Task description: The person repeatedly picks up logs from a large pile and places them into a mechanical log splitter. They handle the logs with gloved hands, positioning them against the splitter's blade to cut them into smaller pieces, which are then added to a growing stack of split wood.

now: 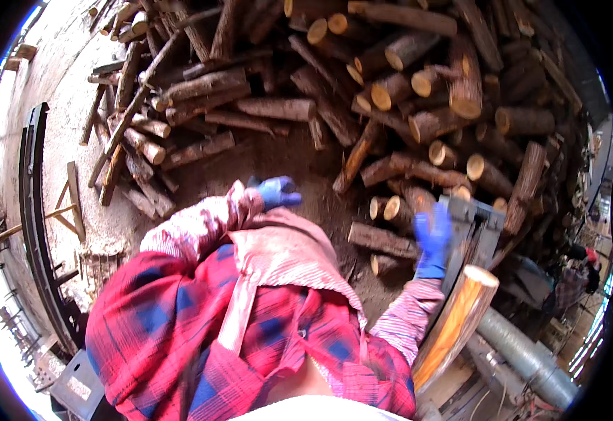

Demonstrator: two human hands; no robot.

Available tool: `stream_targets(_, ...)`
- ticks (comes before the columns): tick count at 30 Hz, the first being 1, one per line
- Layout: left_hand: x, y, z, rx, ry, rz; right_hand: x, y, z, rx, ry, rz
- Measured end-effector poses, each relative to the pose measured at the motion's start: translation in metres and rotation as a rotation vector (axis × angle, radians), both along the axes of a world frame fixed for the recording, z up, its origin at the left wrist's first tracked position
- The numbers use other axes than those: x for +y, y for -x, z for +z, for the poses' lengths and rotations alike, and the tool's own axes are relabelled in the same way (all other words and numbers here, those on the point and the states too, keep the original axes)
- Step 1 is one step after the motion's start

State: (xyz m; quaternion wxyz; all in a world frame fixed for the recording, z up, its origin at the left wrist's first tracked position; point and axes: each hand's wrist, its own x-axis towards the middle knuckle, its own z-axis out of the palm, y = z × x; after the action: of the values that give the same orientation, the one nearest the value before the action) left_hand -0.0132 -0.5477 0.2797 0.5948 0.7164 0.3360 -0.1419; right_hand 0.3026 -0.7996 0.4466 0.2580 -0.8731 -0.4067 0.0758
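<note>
Head view, left hand (277, 192) and right hand (432, 242) released, bare ground (324, 207) between, log pile (390, 91) edging it beyond.

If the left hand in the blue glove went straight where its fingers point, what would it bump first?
Probably the slanting, round, brown wooden log to the right of the blue-gloved left hand, though depth is hard to judge.

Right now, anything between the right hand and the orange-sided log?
Nothing visible stands between the right hand and the orange-sided log. The grey metal frame is close to both, but I see no part rising between them; depth is uncertain.
</note>
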Motion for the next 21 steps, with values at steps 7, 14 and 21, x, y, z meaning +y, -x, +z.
stream_targets(7, 0.1, 0.061, -0.024, 0.166, 0.089, 0.191, 0.177, 0.053, -0.078, 0.404, 0.096, 0.218)
stream_targets(14, 0.249, 0.069, -0.087, 0.165, 0.437, 0.56, 0.297, -0.005, -0.135, 0.755, 0.254, 0.227)
stream_targets(21, 0.505, -0.053, -0.112, -0.094, 0.854, 0.804, 0.545, -0.071, -0.251, 1.219, 0.163, 0.244)
